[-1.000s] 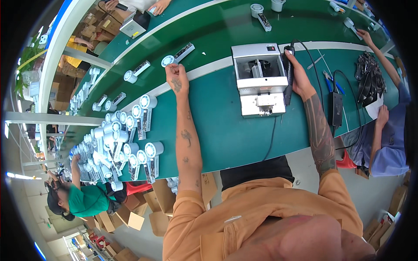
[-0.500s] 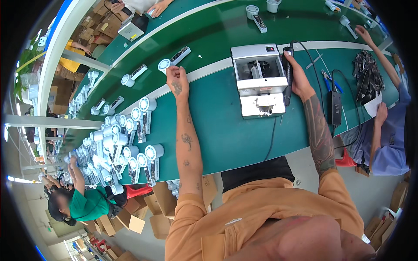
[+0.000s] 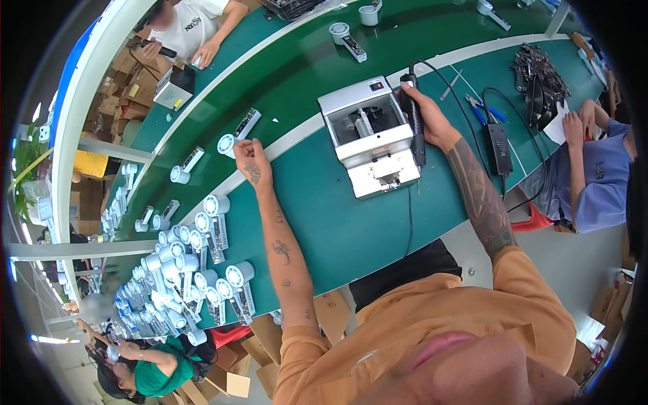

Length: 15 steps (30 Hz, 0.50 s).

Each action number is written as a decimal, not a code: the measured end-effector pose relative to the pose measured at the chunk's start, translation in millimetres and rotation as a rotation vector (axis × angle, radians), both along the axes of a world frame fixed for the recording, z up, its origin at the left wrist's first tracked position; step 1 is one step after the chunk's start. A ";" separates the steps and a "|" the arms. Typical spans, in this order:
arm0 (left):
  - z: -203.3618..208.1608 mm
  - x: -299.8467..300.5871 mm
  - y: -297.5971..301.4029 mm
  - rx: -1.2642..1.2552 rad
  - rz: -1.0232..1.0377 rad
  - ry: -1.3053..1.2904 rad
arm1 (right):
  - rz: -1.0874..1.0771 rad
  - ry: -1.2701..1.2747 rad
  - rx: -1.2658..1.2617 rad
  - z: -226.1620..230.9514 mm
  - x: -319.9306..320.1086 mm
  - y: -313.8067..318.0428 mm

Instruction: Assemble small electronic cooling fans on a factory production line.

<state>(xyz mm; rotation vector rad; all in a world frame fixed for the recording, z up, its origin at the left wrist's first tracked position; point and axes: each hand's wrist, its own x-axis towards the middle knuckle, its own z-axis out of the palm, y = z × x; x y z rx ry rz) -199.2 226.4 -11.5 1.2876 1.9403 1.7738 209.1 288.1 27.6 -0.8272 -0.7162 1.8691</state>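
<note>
Head view: left of the silver machine (image 3: 375, 145), a white fan (image 3: 226, 144), judged light, rigid and best held by its rim, was bordered by the bunched left hand (image 3: 252, 160), pinch unclear, while at the machine's right a black tool (image 3: 413, 121) was clasped by the right hand (image 3: 432, 120).

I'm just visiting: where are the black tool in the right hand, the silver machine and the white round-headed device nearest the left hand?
Black tool (image 3: 414, 128): head view, middle of its body.
Silver machine (image 3: 375, 150): head view, front panel.
White round-headed device (image 3: 227, 144): head view, round head.
</note>
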 end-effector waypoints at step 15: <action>1.1 0.2 -2.1 -0.030 -0.006 0.012 | 0.008 -0.005 0.041 0.6 0.3 -3.1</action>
